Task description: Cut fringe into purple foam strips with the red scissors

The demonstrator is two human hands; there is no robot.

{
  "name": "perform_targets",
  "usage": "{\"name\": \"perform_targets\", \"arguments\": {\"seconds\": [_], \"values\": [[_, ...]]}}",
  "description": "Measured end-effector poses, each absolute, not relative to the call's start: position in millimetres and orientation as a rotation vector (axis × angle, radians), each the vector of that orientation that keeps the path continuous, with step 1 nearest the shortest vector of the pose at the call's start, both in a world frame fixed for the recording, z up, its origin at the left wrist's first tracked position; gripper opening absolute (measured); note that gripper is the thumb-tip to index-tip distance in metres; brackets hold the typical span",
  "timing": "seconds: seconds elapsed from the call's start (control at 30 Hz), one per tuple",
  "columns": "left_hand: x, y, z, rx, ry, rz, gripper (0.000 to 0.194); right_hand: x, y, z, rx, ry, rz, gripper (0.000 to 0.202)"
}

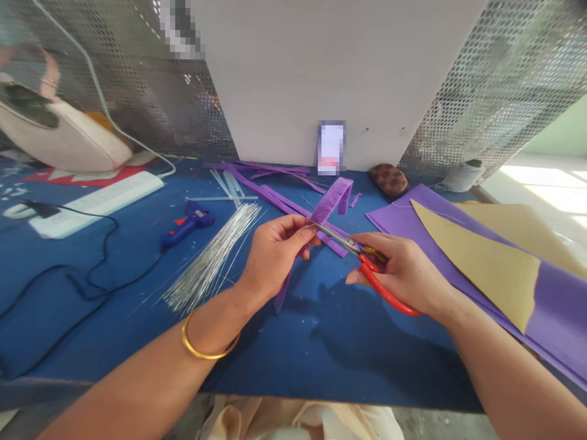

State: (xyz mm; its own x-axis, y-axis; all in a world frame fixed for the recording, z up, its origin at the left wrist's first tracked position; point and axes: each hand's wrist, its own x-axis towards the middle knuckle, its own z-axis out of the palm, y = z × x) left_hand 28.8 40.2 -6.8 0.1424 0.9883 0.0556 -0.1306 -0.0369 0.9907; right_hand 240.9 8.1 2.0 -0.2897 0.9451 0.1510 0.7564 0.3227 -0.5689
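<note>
Between the thumb and fingers of my left hand (279, 249) is pinched a purple strip (331, 201), fringed along its edge. Its upper part bends over above the fingers, and a tail hangs down below the hand. My right hand (406, 266) grips scissors (380, 286) with red handles. The blades point left and meet the strip close to my left fingertips; whether they are fully closed I cannot tell. More purple strips (275, 198) lie on the blue table behind my hands. A bundle of thin silvery wires (215, 260) rests left of my left hand.
A blue glue gun (190, 221) with a cord and a white power strip (98, 205) lie left. Purple sheets (458, 293) and a tan sheet (486, 263) cover the right side. A phone (331, 148) leans on the white panel, near a checkered brown case (389, 180).
</note>
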Motion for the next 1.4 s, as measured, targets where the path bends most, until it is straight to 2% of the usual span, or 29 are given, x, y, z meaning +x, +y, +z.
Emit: {"name": "perform_targets", "arguments": {"seconds": [0.87,1.4], "values": [[26.4,43.7,-10.7,1.038,0.916,1.126,0.012,243.3,9.2,3.4,-1.475,-2.146,0.506,0.047],[28.4,40.2,-6.5,1.104,0.967,1.214,0.016,245.5,10.3,-0.6,-1.481,-2.124,0.454,0.059]]}}
